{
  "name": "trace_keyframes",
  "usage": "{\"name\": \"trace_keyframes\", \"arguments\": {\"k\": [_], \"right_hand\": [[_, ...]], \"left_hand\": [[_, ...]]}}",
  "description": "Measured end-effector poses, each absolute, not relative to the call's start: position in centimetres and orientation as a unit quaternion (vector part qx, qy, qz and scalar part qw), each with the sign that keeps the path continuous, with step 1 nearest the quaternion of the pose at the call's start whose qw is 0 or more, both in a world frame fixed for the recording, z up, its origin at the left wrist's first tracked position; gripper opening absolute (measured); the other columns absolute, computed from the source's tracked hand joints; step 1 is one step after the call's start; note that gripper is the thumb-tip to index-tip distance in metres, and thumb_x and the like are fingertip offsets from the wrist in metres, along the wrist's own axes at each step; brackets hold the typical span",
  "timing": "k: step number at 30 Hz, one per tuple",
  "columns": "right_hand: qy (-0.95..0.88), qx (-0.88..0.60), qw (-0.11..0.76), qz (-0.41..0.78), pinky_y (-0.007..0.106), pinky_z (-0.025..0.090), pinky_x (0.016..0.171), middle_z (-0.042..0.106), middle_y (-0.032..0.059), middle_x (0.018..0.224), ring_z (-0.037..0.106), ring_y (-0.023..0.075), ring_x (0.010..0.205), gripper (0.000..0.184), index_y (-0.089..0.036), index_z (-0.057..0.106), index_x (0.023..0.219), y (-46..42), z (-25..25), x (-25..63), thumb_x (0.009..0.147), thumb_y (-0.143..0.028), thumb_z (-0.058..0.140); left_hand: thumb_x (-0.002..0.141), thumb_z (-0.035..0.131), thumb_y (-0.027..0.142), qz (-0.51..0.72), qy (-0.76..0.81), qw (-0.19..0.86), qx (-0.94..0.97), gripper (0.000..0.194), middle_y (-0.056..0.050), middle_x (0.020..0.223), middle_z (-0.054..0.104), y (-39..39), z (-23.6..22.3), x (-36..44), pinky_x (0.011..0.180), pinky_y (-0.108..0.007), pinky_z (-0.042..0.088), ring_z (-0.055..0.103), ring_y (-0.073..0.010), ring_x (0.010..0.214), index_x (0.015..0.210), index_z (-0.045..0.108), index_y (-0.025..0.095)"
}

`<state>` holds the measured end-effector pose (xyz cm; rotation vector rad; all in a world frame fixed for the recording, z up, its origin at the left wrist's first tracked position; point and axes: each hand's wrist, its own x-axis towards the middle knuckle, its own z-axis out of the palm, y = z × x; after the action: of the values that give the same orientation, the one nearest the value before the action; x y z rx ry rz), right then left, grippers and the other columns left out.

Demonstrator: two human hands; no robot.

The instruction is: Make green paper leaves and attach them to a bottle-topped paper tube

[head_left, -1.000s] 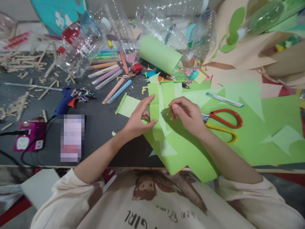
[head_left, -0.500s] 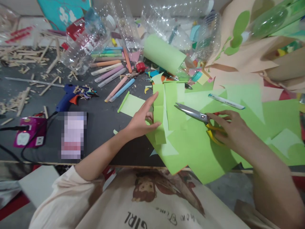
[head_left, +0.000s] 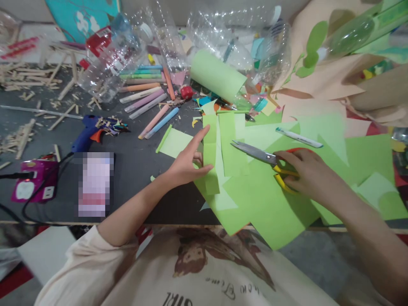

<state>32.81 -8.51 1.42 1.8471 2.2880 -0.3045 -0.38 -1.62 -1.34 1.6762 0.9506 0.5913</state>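
Observation:
My left hand (head_left: 186, 165) grips the left edge of a folded light-green paper strip (head_left: 210, 148), thumb and forefinger on it and the other fingers curled behind. In my right hand (head_left: 302, 170) are scissors (head_left: 255, 151) with yellow and orange-red handles. Their blades look closed and point left, over the green sheets, apart from the strip. Beside the held strip lies another green paper strip (head_left: 230, 146). Large green paper sheets (head_left: 274, 212) spread beneath both hands. A small pale-green paper piece with a rolled edge (head_left: 177, 142) lies left of my left hand.
A white marker (head_left: 299, 137) lies on the paper. Several colored markers (head_left: 146, 102), clear plastic bottles (head_left: 236, 25) and a green-wrapped bottle (head_left: 216, 76) are farther back. On the left are a blue glue gun (head_left: 84, 131), a phone (head_left: 95, 182), a purple box (head_left: 36, 180) and wooden sticks (head_left: 25, 76).
The view has shifted slightly. More of the scissors' orange-red handle shows above my right fingers. My left hand stays on the paper strip.

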Motion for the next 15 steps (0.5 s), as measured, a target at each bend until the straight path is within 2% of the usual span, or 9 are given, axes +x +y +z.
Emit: {"name": "trace_keyframes", "arguments": {"k": [3,5,8,10,12,15], "right_hand": [[0.738,0.662,0.078,-0.108,0.047,0.052,0.076,0.058,0.0156,0.095,0.062,0.0365,0.091,0.042,-0.025,0.058,0.116,-8.4,1.5,32.8,0.076,-0.022,0.046],[0.723,0.677,0.071,-0.117,0.043,0.051,0.07,0.058,0.0152,0.091,0.063,0.0337,0.085,0.037,-0.022,0.06,0.112,-8.3,1.7,33.1,0.077,-0.023,0.046],[0.733,0.659,0.042,-0.161,0.038,0.048,0.068,0.062,0.0143,0.096,0.062,0.0309,0.086,0.037,-0.022,0.059,0.11,-7.9,2.3,33.4,0.076,-0.019,0.045],[0.735,0.641,0.021,-0.221,0.036,0.046,0.068,0.063,0.0118,0.098,0.061,0.0277,0.084,0.031,-0.023,0.058,0.108,-7.6,3.0,33.4,0.08,-0.022,0.046],[0.725,0.634,0.01,-0.267,0.034,0.045,0.067,0.063,0.0094,0.094,0.058,0.0254,0.077,0.022,-0.023,0.056,0.101,-7.3,3.7,33.0,0.085,-0.037,0.051],[0.722,0.64,0.003,-0.262,0.036,0.044,0.069,0.06,0.0092,0.092,0.056,0.0258,0.077,0.039,-0.023,0.053,0.096,-6.8,4.8,32.2,0.084,-0.059,0.055]], "left_hand": [[0.082,0.062,0.034,0.242,0.391,0.534,0.709,0.088,-0.009,0.159,0.029,-1.7,-1.4,-0.3,0.062,-0.023,0.05,0.057,-0.0054,0.067,0.154,0.011,0.039],[0.083,0.063,0.037,0.245,0.379,0.536,0.713,0.089,-0.01,0.16,0.026,-1.8,-1.5,-0.3,0.064,-0.024,0.051,0.059,-0.0065,0.069,0.154,0.01,0.039],[0.084,0.063,0.041,0.25,0.363,0.541,0.716,0.088,-0.01,0.16,0.027,-2.0,-1.6,-0.4,0.065,-0.024,0.053,0.059,-0.0069,0.07,0.154,0.01,0.039],[0.085,0.063,0.043,0.25,0.355,0.54,0.721,0.086,-0.011,0.159,0.029,-2.1,-1.6,-0.4,0.064,-0.024,0.053,0.058,-0.0062,0.068,0.154,0.011,0.039],[0.086,0.063,0.046,0.244,0.35,0.538,0.727,0.085,-0.011,0.158,0.03,-2.1,-1.5,-0.5,0.063,-0.024,0.054,0.057,-0.0059,0.067,0.154,0.012,0.038],[0.087,0.063,0.047,0.237,0.35,0.537,0.73,0.084,-0.011,0.156,0.035,-2.2,-1.4,-0.5,0.063,-0.025,0.054,0.057,-0.0064,0.066,0.154,0.013,0.037]]}}
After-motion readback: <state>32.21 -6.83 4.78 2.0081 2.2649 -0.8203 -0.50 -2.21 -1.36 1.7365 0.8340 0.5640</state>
